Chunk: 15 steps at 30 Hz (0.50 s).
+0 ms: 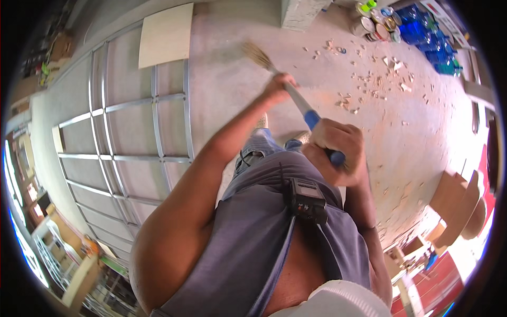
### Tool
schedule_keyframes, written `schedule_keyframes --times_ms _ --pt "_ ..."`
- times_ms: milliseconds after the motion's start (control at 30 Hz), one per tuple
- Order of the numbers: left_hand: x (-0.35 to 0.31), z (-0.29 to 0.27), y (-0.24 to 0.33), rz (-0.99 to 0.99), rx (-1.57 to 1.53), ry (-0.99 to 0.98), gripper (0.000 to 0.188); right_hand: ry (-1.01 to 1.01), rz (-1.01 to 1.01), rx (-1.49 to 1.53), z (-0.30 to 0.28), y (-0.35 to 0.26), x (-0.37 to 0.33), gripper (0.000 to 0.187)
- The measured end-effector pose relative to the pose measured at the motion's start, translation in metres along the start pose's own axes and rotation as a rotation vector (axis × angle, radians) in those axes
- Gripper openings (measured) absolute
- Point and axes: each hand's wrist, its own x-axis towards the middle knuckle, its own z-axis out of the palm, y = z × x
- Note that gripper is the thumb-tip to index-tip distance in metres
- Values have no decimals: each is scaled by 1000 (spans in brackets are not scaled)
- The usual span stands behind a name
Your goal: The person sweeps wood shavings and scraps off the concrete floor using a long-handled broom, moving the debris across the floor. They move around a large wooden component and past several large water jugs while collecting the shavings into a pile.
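Note:
Both of my hands grip a broom [300, 100] held aslant in front of me. My left hand [278, 89] is closed around the pale shaft, close above the bristles. At the blue upper end of the handle, my right hand [338, 149] wraps its fingers round the grip, and the rounded tip sticks out below it. The straw bristles [256, 54] point away to the far left; whether they touch the floor I cannot tell. Wood scraps and shavings [372, 82] lie scattered over the concrete floor [327, 68] to the right of the broom.
To the left lies a metal-bar frame [108, 157], with a pale board [167, 36] at its far end. Cans [363, 26] and blue plastic bottles [417, 31] stand at the far right, near a concrete pillar [301, 13]. Brown boards [449, 203] lean at the right.

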Motion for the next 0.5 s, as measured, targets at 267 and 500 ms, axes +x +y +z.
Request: schedule_keyframes --times_ms 267,500 --pt "1 127 138 387 -200 -495 36 429 -250 -649 -49 -77 -72 24" --pt "64 7 134 563 47 -107 10 332 41 -783 -88 -105 -57 14"
